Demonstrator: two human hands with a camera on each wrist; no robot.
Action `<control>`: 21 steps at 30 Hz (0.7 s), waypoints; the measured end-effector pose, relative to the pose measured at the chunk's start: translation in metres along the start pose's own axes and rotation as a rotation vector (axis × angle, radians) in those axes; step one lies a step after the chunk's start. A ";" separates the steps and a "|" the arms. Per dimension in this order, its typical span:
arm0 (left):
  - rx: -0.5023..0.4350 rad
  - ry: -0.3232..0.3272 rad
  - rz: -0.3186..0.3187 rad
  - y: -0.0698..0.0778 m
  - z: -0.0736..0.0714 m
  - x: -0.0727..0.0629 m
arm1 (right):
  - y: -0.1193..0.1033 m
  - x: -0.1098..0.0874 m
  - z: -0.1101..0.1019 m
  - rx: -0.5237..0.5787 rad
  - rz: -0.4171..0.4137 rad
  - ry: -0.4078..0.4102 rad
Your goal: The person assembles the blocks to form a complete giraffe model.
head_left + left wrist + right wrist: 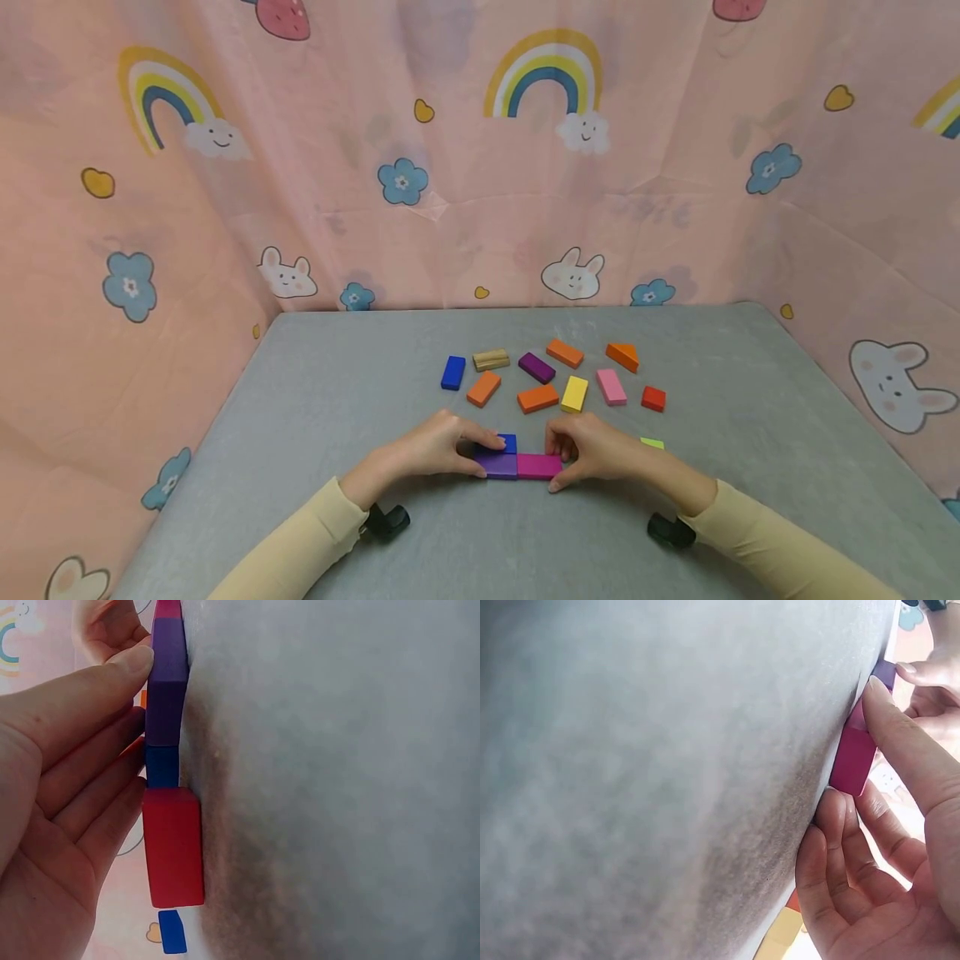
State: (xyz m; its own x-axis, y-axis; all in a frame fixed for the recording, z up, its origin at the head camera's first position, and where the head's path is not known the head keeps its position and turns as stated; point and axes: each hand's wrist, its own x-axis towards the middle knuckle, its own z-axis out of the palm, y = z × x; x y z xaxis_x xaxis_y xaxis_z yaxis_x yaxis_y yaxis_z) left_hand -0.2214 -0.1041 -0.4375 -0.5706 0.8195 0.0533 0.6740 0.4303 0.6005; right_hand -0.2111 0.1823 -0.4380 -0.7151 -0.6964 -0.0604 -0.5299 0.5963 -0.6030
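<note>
In the head view a purple block (498,467) and a magenta block (538,467) lie end to end, with a blue block (509,443) right behind the purple one. My left hand (438,446) holds the purple block, its thumb at the near left corner and its index finger reaching over the blue block. At the other end my right hand (600,446) grips the magenta block between the thumb in front and curled fingers at its right end. The left wrist view shows a red block (174,847) close by the left hand; it is hidden in the head view.
Farther back on the grey table (360,367) several loose blocks are scattered, among them a yellow block (574,394), a pink block (611,387) and an orange triangle (623,357). A lime block (652,443) shows partly behind the right forearm. A patterned curtain (465,233) hangs behind.
</note>
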 end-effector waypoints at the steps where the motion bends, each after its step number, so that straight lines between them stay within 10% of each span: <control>1: 0.000 0.000 -0.002 0.000 0.000 0.000 | 0.000 0.000 0.000 0.002 0.002 -0.001; 12: 0.007 -0.005 -0.001 0.001 -0.001 0.000 | 0.002 0.000 -0.011 0.060 0.013 -0.024; 21: 0.002 -0.006 0.009 -0.001 0.000 0.001 | 0.015 0.016 -0.037 -0.034 0.021 0.187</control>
State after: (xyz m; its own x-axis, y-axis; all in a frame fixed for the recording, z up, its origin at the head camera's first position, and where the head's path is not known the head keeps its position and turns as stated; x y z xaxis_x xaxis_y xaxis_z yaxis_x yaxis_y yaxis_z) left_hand -0.2226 -0.1040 -0.4380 -0.5616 0.8257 0.0535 0.6798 0.4236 0.5987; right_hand -0.2478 0.1947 -0.4182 -0.7966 -0.5994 0.0786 -0.5270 0.6249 -0.5759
